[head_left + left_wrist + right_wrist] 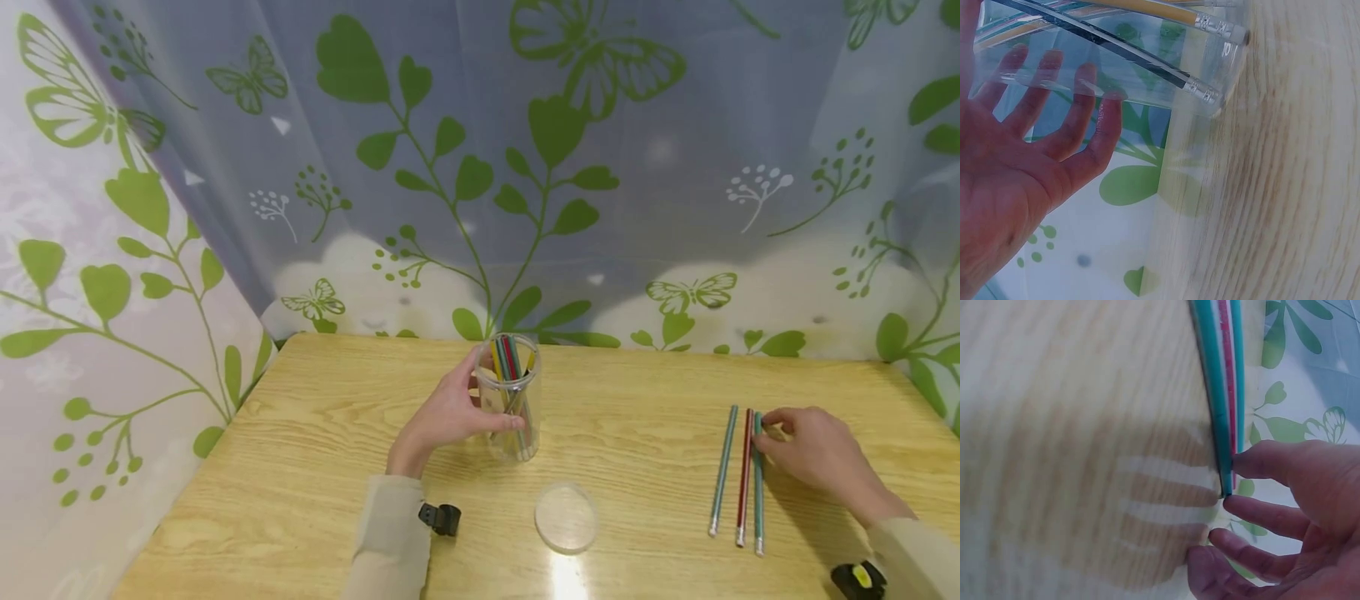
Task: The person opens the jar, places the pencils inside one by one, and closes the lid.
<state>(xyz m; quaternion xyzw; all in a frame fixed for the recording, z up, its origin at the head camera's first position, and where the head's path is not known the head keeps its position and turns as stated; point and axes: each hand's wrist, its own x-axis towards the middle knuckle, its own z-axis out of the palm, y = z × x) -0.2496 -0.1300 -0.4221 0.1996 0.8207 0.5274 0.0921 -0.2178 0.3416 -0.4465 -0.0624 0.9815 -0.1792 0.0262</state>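
Note:
A clear jar (517, 446) stands upright near the table's back edge with several pencils inside. My left hand (453, 408) holds it from the left, thumb across the front and fingers round the far side. In the left wrist view, fingertips (1110, 106) touch the clear wall beside a black pencil (1116, 47) and a yellow pencil (1160, 9). On the right lie a grey-teal pencil (723, 471), a red pencil (745, 479) and a teal pencil (759, 500), side by side. My right hand (817, 446) touches the teal pencil's far end with thumb and forefinger, other fingers loosely bent.
A clear round lid (567, 518) lies on the wooden table (637, 450), in front of the jar and left of the loose pencils. A leaf-and-butterfly-patterned curtain (465, 233) hangs behind the table, and patterned cloth (112, 350) covers the left side.

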